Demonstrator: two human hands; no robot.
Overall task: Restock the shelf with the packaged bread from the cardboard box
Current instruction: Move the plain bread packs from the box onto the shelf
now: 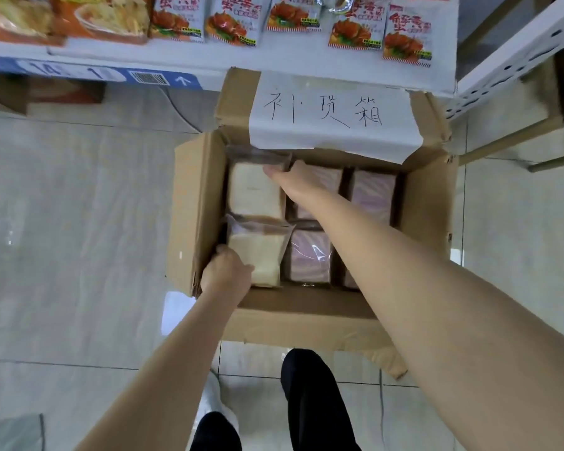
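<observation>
Black trouser legs point(310, 402) and a white shoe point(215, 402) stand on pale floor tiles point(79, 222), nearer than both hands. Both bare forearms reach forward and down into the open cardboard box point(196, 206).

Left hand point(227, 271): knuckles up, fingers curled over the near-left corner of the near white loaf point(261, 255), gripping it through the clear wrapper. This pack sits against the box's left wall, tilted, its loose wrapper end pointing away from the hand.

Right hand point(295, 177): farther in, at the far-right corner of the far white loaf point(253, 193). One fingertip lies over the loaf's far edge by the crumpled wrapper end; the other fingers are hidden, so cannot tell whether it pinches the pack or only touches it.

The two white loaves lie end to end, between the hands, along the left side of the box.

Right of the left hand, just beside the near loaf: one purple-swirl pack point(310, 255). More purple packs lie under and right of the right forearm; one shows clearly at the far right point(373, 196).

Beyond the right hand: box flap with a handwritten paper label point(332, 125). Beyond that, the white shelf point(290, 60), holding red-and-white snack packets point(355, 30).
</observation>
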